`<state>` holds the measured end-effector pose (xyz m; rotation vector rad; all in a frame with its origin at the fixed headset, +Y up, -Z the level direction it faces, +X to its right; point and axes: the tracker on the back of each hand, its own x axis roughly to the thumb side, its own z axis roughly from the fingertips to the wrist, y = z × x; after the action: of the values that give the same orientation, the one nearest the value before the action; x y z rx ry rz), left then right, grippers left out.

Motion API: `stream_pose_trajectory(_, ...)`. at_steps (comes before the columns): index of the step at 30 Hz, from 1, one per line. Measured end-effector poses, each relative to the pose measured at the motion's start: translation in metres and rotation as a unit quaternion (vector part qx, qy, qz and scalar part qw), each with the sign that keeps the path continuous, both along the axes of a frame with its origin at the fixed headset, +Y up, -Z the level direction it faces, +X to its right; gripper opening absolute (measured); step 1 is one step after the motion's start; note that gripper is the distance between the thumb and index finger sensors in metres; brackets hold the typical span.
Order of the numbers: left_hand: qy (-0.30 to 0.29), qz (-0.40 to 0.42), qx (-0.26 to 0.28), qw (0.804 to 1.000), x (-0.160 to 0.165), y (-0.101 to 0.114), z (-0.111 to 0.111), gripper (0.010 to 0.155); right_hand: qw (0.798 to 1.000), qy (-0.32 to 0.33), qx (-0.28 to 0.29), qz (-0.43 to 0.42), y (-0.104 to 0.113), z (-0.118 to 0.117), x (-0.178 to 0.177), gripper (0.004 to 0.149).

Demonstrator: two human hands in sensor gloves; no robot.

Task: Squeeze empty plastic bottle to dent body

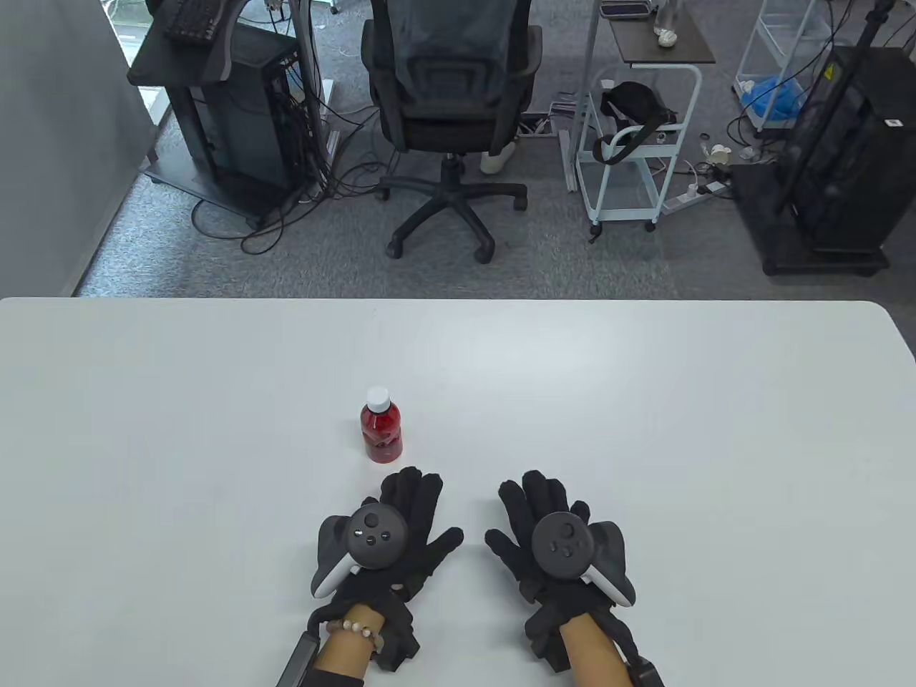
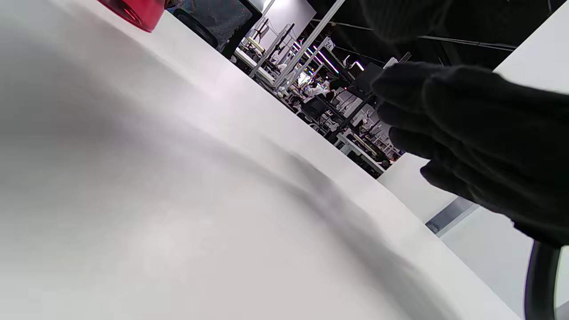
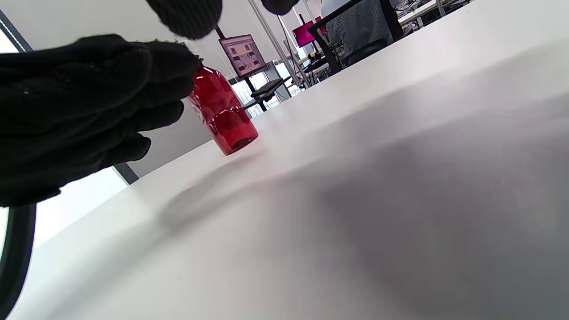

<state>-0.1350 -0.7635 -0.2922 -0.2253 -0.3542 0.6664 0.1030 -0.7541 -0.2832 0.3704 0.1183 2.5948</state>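
A small red plastic bottle with a white cap stands upright on the white table, just beyond my left hand. My left hand lies flat on the table, palm down and fingers spread, a short gap behind the bottle and holding nothing. My right hand lies flat beside it, also open and empty. In the right wrist view the bottle shows past my left hand. In the left wrist view only the bottle's base shows at the top edge, and my right hand is at the right.
Beyond the table's far edge stand a black office chair, a computer stand with cables and a white cart. Nothing else stands on the table.
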Motion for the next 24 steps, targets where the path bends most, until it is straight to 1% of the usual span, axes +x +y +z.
stream_pose_trajectory(12,0.002,0.006,0.0,1.0,-0.003,0.0,-0.002,0.08,1.0,-0.002,-0.013,-0.01,-0.001,0.0,0.001,0.073)
stream_pose_trajectory(17,0.016,0.013,-0.004,1.0,-0.01,-0.002,-0.005,0.079,1.0,0.0,-0.028,-0.011,-0.003,-0.002,0.001,0.073)
stream_pose_trajectory(24,0.042,0.026,0.002,0.999,-0.021,0.0,-0.006,0.082,1.0,0.001,-0.028,-0.015,-0.003,-0.001,0.001,0.073)
